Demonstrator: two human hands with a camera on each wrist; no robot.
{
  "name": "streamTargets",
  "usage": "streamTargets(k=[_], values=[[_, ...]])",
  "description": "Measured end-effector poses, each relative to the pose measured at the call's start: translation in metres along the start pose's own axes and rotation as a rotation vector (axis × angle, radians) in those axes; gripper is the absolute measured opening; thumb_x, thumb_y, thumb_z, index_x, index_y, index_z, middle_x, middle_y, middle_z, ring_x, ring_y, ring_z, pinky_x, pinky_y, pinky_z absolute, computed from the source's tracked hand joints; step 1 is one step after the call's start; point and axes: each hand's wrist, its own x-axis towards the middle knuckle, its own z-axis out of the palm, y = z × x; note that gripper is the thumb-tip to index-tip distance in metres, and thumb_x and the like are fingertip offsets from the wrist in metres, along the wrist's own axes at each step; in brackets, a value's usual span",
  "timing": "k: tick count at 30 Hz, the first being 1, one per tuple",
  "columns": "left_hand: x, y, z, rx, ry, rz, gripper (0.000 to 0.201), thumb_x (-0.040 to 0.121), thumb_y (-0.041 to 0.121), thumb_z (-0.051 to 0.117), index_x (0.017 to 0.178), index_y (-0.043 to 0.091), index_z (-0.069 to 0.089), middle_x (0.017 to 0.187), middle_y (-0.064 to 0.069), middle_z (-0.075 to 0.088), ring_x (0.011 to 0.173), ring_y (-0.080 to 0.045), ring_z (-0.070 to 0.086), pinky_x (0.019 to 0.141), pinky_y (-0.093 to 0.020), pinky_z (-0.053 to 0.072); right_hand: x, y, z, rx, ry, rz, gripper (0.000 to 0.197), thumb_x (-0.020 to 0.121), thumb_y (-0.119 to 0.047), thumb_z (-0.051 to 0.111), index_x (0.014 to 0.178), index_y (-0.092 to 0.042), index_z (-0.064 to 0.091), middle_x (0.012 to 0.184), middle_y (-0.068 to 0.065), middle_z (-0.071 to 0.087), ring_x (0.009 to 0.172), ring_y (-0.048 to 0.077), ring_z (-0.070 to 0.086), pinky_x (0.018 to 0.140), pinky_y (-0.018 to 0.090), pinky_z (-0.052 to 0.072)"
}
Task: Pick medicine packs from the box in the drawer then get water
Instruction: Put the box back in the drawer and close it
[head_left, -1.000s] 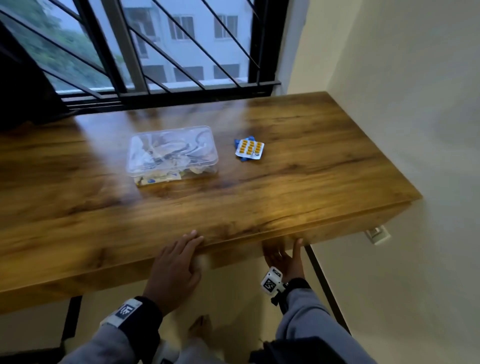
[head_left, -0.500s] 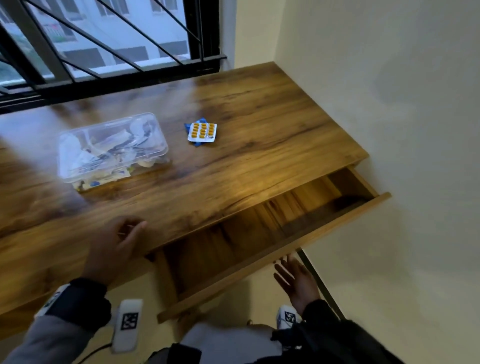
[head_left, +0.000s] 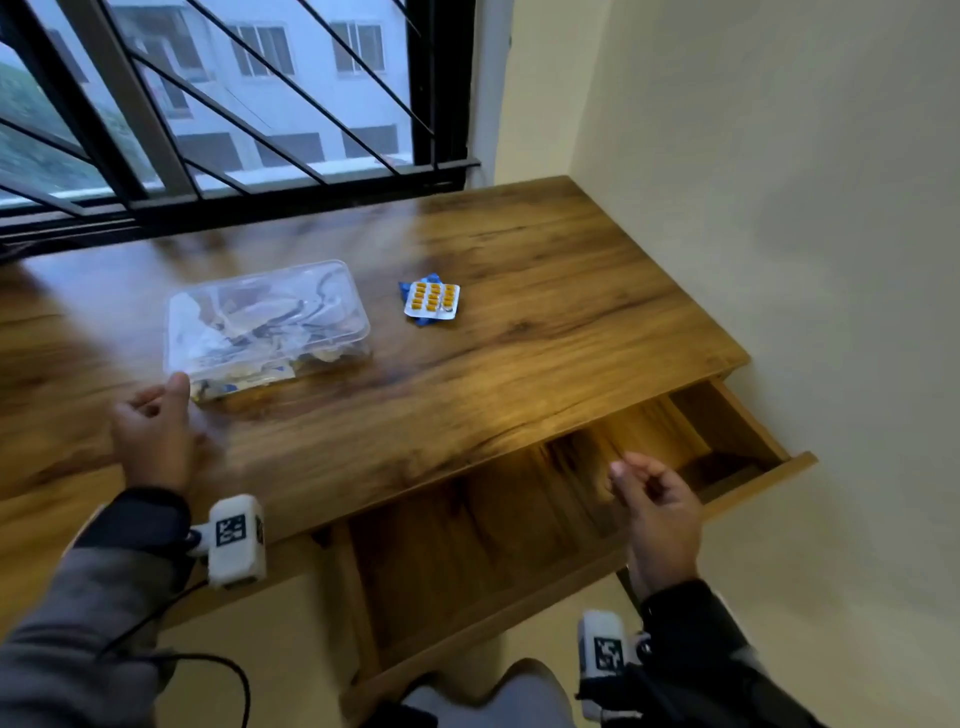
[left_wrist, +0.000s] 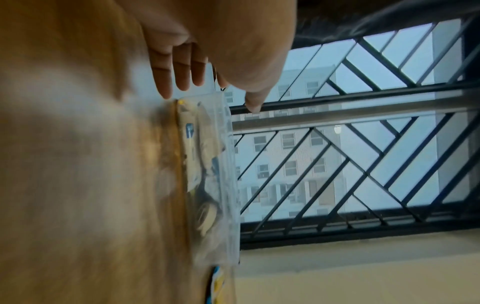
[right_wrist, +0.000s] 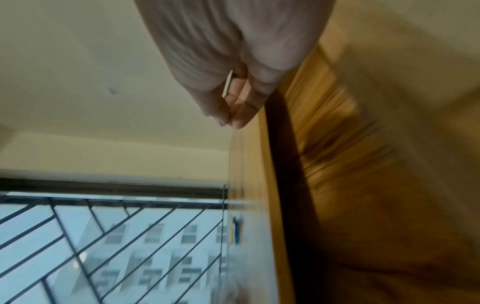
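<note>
A clear plastic box (head_left: 265, 322) with its lid on, full of medicine packs, lies on the wooden table (head_left: 571, 312). To its right a blister pack of orange pills (head_left: 432, 300) rests on a blue pack. My left hand (head_left: 156, 431) is at the box's near left corner, thumb touching it. In the left wrist view its fingers (left_wrist: 182, 78) reach straight toward the box (left_wrist: 207, 174). The drawer (head_left: 467, 545) stands pulled out and looks bare inside. My right hand (head_left: 654, 499) hovers over it, fingers loosely curled and holding nothing.
A barred window (head_left: 208, 130) runs behind the table. A cream wall (head_left: 779, 260) closes off the right side, close to the drawer's right end. A black cable (head_left: 208, 670) trails from my left wrist.
The drawer has come out from under the table. My right hand has let go of its front and risen above it. My left hand has moved from the table edge to the box.
</note>
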Motion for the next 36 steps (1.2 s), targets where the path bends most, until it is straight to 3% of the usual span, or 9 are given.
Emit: streamTargets(k=[2,4,9,14,18,23,28,32,36], values=[[0.022,0.006,0.0,-0.055,-0.05,-0.066,0.051,0.078,0.056,0.062,0.111,0.018,0.051,0.098,-0.008,0.057,0.081,-0.023,0.057,0.084,-0.048,0.052,0.014,-0.011,0.038,-0.038,-0.094,0.035,0.017,0.084,-0.006,0.066,0.097,-0.017,0.067,0.096,0.006,0.07,0.087,0.015,0.066,0.079,0.03,0.055],[0.039,0.01,0.002,-0.023,-0.12,-0.082,0.064,0.08,0.058,0.06,0.126,0.014,0.05,0.105,-0.01,0.058,0.076,-0.022,0.058,0.073,-0.043,0.053,0.03,-0.018,0.084,-0.089,-0.207,0.0,0.018,0.084,-0.003,0.067,0.094,-0.017,0.069,0.089,0.001,0.071,0.081,0.01,0.067,0.075,0.026,0.055],[0.049,0.026,0.01,0.01,-0.203,-0.06,0.063,0.085,0.042,0.065,0.135,0.008,0.048,0.123,-0.006,0.055,0.104,-0.025,0.058,0.092,-0.04,0.049,0.058,-0.022,0.204,-0.25,-0.486,-0.055,0.023,0.088,0.008,0.057,0.11,0.008,0.062,0.084,0.005,0.065,0.063,0.0,0.063,0.064,0.013,0.055],[0.086,-0.01,0.009,0.081,-0.282,-0.068,0.038,0.085,0.028,0.067,0.119,0.01,0.064,0.111,-0.022,0.069,0.098,-0.036,0.068,0.089,-0.056,0.054,0.081,0.0,0.287,-0.468,-0.607,-0.01,0.031,0.09,-0.019,0.059,0.117,-0.002,0.061,0.097,0.006,0.06,0.09,0.019,0.058,0.09,0.041,0.05],[0.059,0.018,-0.004,0.032,-0.307,-0.104,0.038,0.083,0.01,0.071,0.119,0.004,0.062,0.11,-0.018,0.067,0.097,-0.03,0.065,0.09,-0.047,0.054,0.081,0.012,0.31,-0.548,-0.64,0.026,0.029,0.089,-0.034,0.06,0.104,-0.01,0.064,0.097,0.009,0.064,0.099,0.029,0.064,0.094,0.047,0.051],[0.005,0.035,-0.028,0.044,-0.53,-0.207,0.02,0.08,-0.007,0.069,0.087,0.009,0.06,0.093,-0.015,0.068,0.069,-0.019,0.072,0.06,-0.028,0.061,0.077,0.012,0.268,-0.616,-0.508,-0.009,0.03,0.085,-0.034,0.067,0.102,-0.01,0.061,0.104,0.01,0.067,0.094,0.026,0.063,0.089,0.042,0.052],[-0.067,0.025,-0.016,0.142,-0.654,-0.213,0.037,0.072,-0.002,0.078,0.103,-0.001,0.06,0.101,-0.02,0.071,0.081,-0.025,0.074,0.06,-0.03,0.061,0.067,0.013,0.166,-0.464,-0.417,-0.026,0.006,0.087,-0.023,0.067,0.093,-0.022,0.067,0.096,0.008,0.072,0.088,0.026,0.068,0.079,0.042,0.057],[-0.136,0.028,0.011,0.301,-0.715,-0.161,0.042,0.075,0.007,0.08,0.105,0.007,0.051,0.1,-0.009,0.063,0.088,-0.024,0.067,0.053,-0.027,0.056,0.053,-0.001,0.074,-0.278,-0.328,0.156,0.013,0.088,-0.013,0.065,0.099,-0.018,0.069,0.102,0.012,0.073,0.093,0.026,0.068,0.085,0.042,0.054],[-0.184,0.025,0.037,0.363,-0.861,-0.184,0.038,0.078,0.007,0.077,0.104,0.011,0.05,0.101,-0.008,0.061,0.088,-0.021,0.066,0.067,-0.03,0.06,0.045,-0.006,-0.007,-0.288,-0.236,0.208,0.022,0.088,-0.012,0.064,0.109,-0.012,0.068,0.106,0.008,0.072,0.099,0.024,0.068,0.089,0.042,0.055]])
